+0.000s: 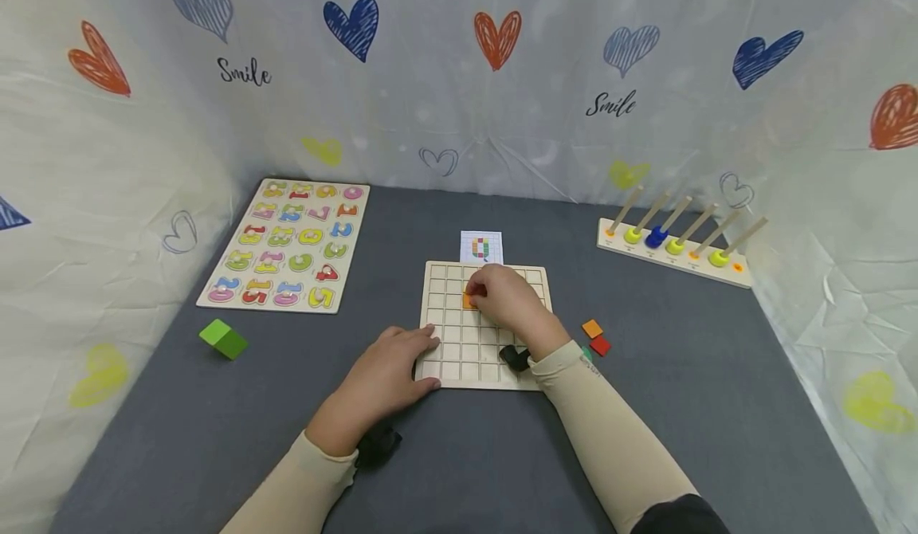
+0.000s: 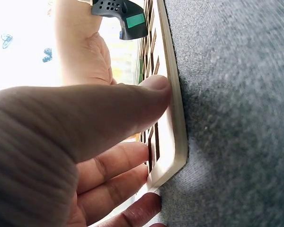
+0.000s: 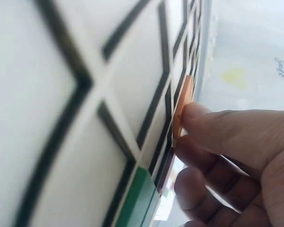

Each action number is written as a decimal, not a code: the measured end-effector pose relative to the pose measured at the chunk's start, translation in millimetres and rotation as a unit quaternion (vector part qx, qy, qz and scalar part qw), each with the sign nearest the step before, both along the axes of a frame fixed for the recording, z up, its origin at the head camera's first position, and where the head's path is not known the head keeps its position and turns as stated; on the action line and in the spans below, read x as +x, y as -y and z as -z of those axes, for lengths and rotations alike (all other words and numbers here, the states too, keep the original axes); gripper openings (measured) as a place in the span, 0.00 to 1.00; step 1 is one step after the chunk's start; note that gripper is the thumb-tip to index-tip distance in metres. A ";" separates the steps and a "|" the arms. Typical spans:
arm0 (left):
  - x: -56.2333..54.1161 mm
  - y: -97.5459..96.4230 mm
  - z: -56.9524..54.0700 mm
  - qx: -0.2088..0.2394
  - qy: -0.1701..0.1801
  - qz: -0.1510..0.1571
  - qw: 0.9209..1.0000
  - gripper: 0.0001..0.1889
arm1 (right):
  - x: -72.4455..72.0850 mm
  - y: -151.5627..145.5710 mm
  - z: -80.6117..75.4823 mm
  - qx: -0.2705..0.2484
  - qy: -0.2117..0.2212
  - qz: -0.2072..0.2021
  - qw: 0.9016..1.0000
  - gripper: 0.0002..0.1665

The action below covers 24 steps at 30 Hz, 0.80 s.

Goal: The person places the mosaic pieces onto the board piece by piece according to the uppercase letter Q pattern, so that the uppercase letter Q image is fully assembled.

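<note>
A pale wooden grid board lies on the dark table. Over its upper part, my right hand pinches an orange square tile with thumb and index finger, low against the grid. In the right wrist view, a green tile and a dark red tile sit along the board; the hand hides them in the head view. My left hand rests at the board's near left corner, thumb on the front edge, fingers spread along the left side. A pattern card lies behind the board.
Loose orange, red and partly hidden green tiles lie right of the board. A number puzzle and a green block are at the left. A peg stand with rings stands at the back right.
</note>
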<state>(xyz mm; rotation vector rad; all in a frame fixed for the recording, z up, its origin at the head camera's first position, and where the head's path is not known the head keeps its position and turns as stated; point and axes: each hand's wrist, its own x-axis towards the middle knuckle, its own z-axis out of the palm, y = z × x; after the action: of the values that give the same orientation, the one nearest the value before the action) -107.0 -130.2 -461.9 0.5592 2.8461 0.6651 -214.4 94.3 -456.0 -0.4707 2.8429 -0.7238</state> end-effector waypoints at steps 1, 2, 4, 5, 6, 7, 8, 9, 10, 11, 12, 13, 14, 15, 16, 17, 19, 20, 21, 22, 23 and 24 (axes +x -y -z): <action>0.0 -0.2 -0.2 0.000 0.000 0.000 1.000 0.32 | 0.1 0.2 0.4 0.003 -0.002 0.001 1.000 0.04; 0.0 -0.4 -0.2 0.000 0.000 0.001 1.000 0.33 | 0.4 0.5 0.5 0.007 -0.004 0.001 1.000 0.05; 0.0 -0.8 -0.4 -0.001 0.000 0.001 1.000 0.33 | 1.0 1.0 0.4 0.012 -0.008 0.000 1.000 0.06; -0.1 -0.9 -0.2 -0.002 0.001 0.001 1.000 0.33 | 1.2 1.2 0.3 0.013 -0.009 0.000 1.000 0.06; -0.2 -1.0 -0.1 -0.002 0.002 0.001 1.000 0.33 | 1.4 1.4 0.2 0.014 -0.011 0.000 1.000 0.07; -0.3 -1.0 0.2 -0.003 0.002 0.000 1.000 0.33 | 1.5 1.5 0.4 0.014 -0.011 0.001 1.000 0.07; -0.4 -0.9 0.5 -0.004 0.003 -0.001 1.000 0.33 | 1.7 1.6 0.4 0.013 -0.012 0.002 1.000 0.06; -0.5 -0.7 0.9 -0.005 0.004 -0.002 1.000 0.33 | 1.9 1.5 0.3 0.012 -0.014 0.001 1.000 0.06; -0.5 -1.0 1.3 -0.005 0.005 -0.002 1.000 0.33 | 2.9 0.1 0.0 0.010 -0.016 0.003 1.000 0.06; -0.4 -1.2 1.7 -0.005 0.005 -0.002 1.000 0.33 | 4.4 -1.8 -1.1 0.004 -0.017 0.005 1.000 0.06; -0.3 -1.3 2.1 -0.005 0.005 -0.002 1.000 0.33 | 6.1 -4.3 -2.1 0.001 -0.022 0.010 1.000 0.05; -0.2 -1.4 2.3 -0.005 0.004 -0.001 1.000 0.33 | 8.5 -7.6 -3.5 -0.004 -0.028 0.016 0.999 0.05; -0.1 -1.3 2.4 -0.005 0.005 -0.001 1.000 0.33 | 11.6 -11.8 -5.7 -0.009 -0.034 0.022 0.999 0.04; 0.1 -1.2 2.3 -0.005 0.006 -0.002 1.000 0.33 | 15.2 -17.1 -8.9 -0.012 -0.040 0.029 0.999 0.04; 0.2 -1.0 2.5 -0.006 0.007 -0.002 1.000 0.33 | 19.0 -23.5 -11.8 -0.015 -0.047 0.038 0.998 0.04; 0.3 -1.0 2.5 -0.006 0.007 -0.002 1.000 0.34 | 22.9 -31.0 -14.8 -0.017 -0.054 0.046 0.997 0.05; 0.3 -0.9 2.4 -0.008 0.008 -0.005 1.000 0.34 | 30.1 -48.3 -19.2 -0.015 -0.064 0.065 0.996 0.06; 0.2 -0.9 2.5 -0.008 0.010 -0.006 1.000 0.34 | 33.7 -58.2 -21.1 -0.016 -0.064 0.074 0.995 0.07; 0.1 -1.2 2.5 -0.008 0.010 -0.007 1.000 0.34 | 36.5 -68.9 -21.6 -0.014 -0.065 0.084 0.994 0.07; -0.1 -1.4 2.5 -0.009 0.011 -0.007 1.000 0.34 | 39.4 -80.1 -20.8 -0.013 -0.066 0.096 0.993 0.08; -0.1 -1.8 2.3 -0.008 0.011 -0.007 1.000 0.34 | 42.3 -91.7 -19.6 -0.010 -0.061 0.107 0.992 0.08; -0.2 -2.2 2.3 -0.009 0.012 -0.007 1.000 0.34 | 45.2 -103.0 -17.9 -0.008 -0.053 0.120 0.991 0.09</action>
<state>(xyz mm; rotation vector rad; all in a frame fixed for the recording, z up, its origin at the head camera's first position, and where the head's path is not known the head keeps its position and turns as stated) -107.1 -128.0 -464.2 0.5261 2.8339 0.6448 -169.2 197.3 -438.1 -0.1753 3.0303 -0.7829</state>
